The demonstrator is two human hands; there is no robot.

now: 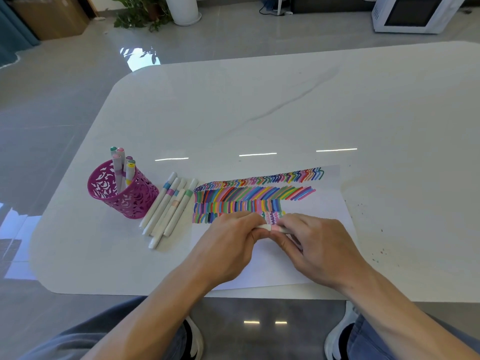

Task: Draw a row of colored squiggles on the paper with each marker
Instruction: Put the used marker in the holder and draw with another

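Over the paper [272, 261] at the bench's near edge, the left hand [228, 245] and right hand [314, 242] each pinch an end of one pink-banded marker [270, 227], probably to pull or seat its cap, beside the unfinished squiggle row [271, 216].

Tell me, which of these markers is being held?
The pink-banded marker, gripped by the left hand and right hand over the paper. The others stand in the magenta cup or lie beside it.
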